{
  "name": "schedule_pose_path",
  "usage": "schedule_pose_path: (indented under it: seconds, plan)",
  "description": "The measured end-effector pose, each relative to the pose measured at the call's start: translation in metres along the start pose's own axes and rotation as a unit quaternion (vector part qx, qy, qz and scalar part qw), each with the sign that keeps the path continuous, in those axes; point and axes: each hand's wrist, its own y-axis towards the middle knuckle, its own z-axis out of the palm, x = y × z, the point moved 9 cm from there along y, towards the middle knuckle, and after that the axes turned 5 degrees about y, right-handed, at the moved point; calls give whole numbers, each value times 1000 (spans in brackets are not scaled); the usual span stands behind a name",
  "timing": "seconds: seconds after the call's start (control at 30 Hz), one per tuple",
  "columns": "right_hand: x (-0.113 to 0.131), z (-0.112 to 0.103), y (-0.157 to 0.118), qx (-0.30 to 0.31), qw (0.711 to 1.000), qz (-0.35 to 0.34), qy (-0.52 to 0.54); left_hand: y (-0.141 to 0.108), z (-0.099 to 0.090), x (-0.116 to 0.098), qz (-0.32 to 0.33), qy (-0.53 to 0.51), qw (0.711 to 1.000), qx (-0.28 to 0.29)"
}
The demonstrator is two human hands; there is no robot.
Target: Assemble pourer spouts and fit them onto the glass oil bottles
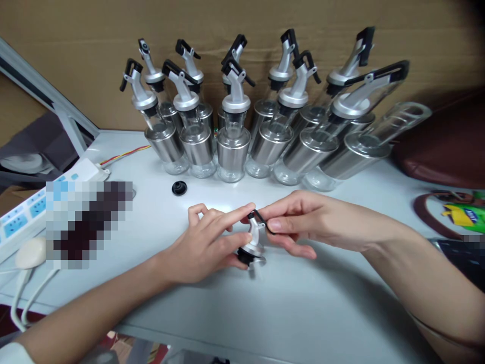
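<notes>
A silver pour spout (255,236) with a black rubber plug at its base is held just above the table, its stem tilted slightly. My left hand (202,247) grips its body between thumb and fingers, the index finger reaching to the top. From the other side, my right hand (308,220) pinches the spout's black lever (260,218) between thumb and index finger. Beyond my left hand lies a small round black rubber stopper (179,188). An uncapped glass and steel bottle (367,146) stands at the right end of the bottle row.
Several oil bottles (234,144) with spouts fitted stand in two rows before a cardboard wall (212,20). On the left are a white power strip (18,215) with plugs and a blurred-out dark object (89,220). A green and yellow packet (464,217) is at right.
</notes>
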Motion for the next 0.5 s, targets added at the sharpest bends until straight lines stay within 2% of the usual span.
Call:
schedule_pose_path:
  seconds: [0.17,0.5]
  plan:
    - [-5,0,3,-2,997,7,78,-1,1,3,-11,12,1000,-4]
    - [-18,10,7,91,976,31,194,-1,-4,-1,11,5,1000,-24]
